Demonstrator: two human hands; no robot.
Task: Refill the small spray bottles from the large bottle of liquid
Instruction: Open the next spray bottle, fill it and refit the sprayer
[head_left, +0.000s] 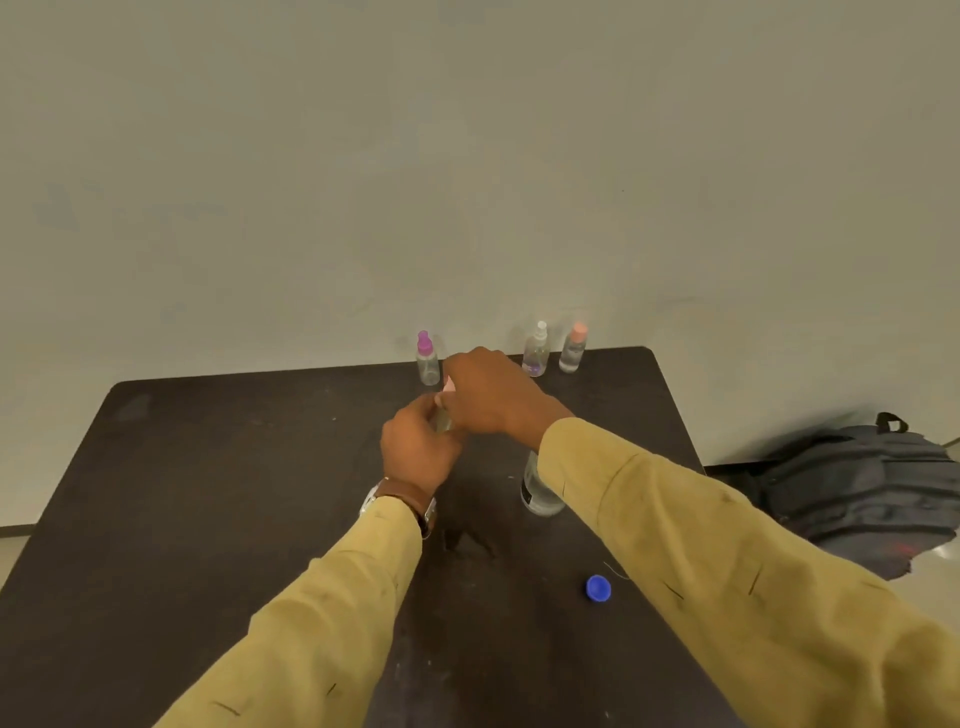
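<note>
A small spray bottle (444, 418) is gripped by the left hand (418, 447) above the dark table (234, 467), and its pale pink top (448, 385) is pinched by the closed fingers of the right hand (491, 392). The large bottle (537, 491) is seen upright just behind the right sleeve (675, 519), with a blue cap (598, 588) lying apart from it. Three more spray bottles, with purple (427, 361), white (536, 351) and peach (573, 349) tops, are placed at the far edge, and a grey backpack (862, 488) is seen beside the table.

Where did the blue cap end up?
The blue cap lies loose on the dark table, near its front right, between the person's sleeves and nearer the camera than the large bottle.
</note>
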